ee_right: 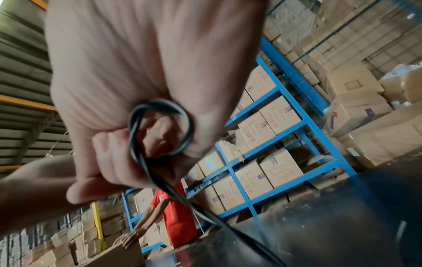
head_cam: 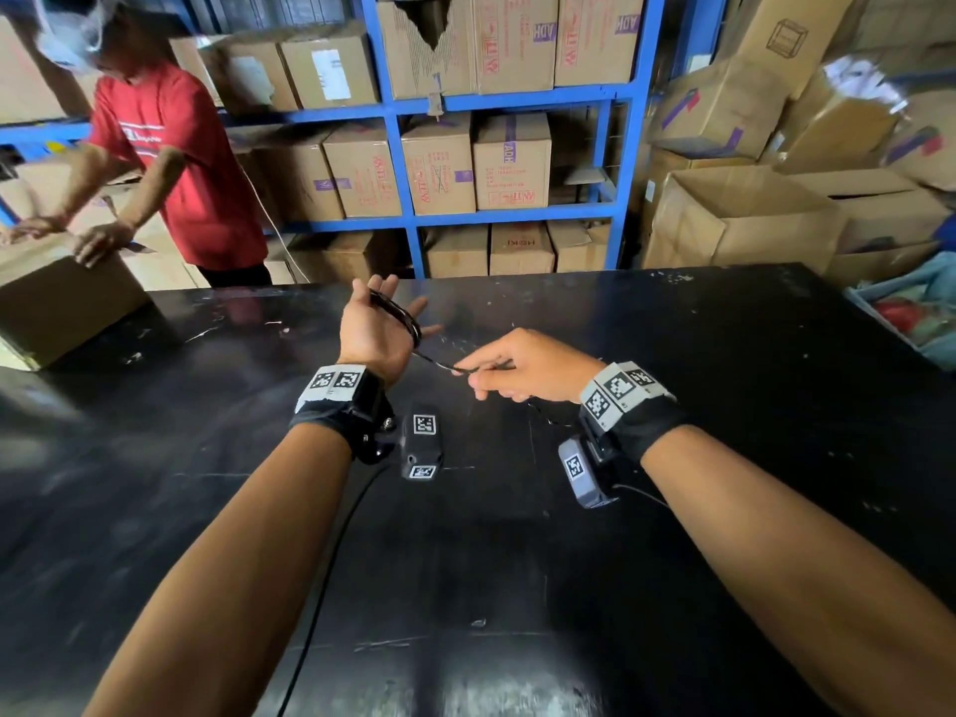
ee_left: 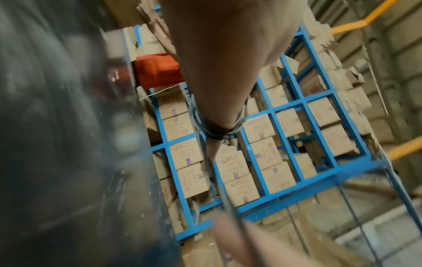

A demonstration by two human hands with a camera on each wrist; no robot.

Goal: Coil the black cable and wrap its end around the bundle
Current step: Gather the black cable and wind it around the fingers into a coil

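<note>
The thin black cable (head_cam: pixel 408 323) is wound in several loops around my left hand (head_cam: pixel 385 323), which is held up over the black table (head_cam: pixel 698 406) with fingers straight and spread. The left wrist view shows those loops (ee_left: pixel 212 133) circling the hand (ee_left: pixel 217 72). One strand runs from there down to my right hand (head_cam: pixel 512 367), which pinches it between thumb and forefinger. In the right wrist view the curled fingers (ee_right: pixel 118 148) hold a small loop of cable (ee_right: pixel 160 103), and the rest trails down onto the table (ee_right: pixel 342 216).
A cardboard box (head_cam: pixel 67 297) stands on the table's far left, with a person in a red shirt (head_cam: pixel 181 163) leaning on it. Blue shelves (head_cam: pixel 414 214) full of boxes stand behind the table. More open boxes (head_cam: pixel 750 214) pile up at the right.
</note>
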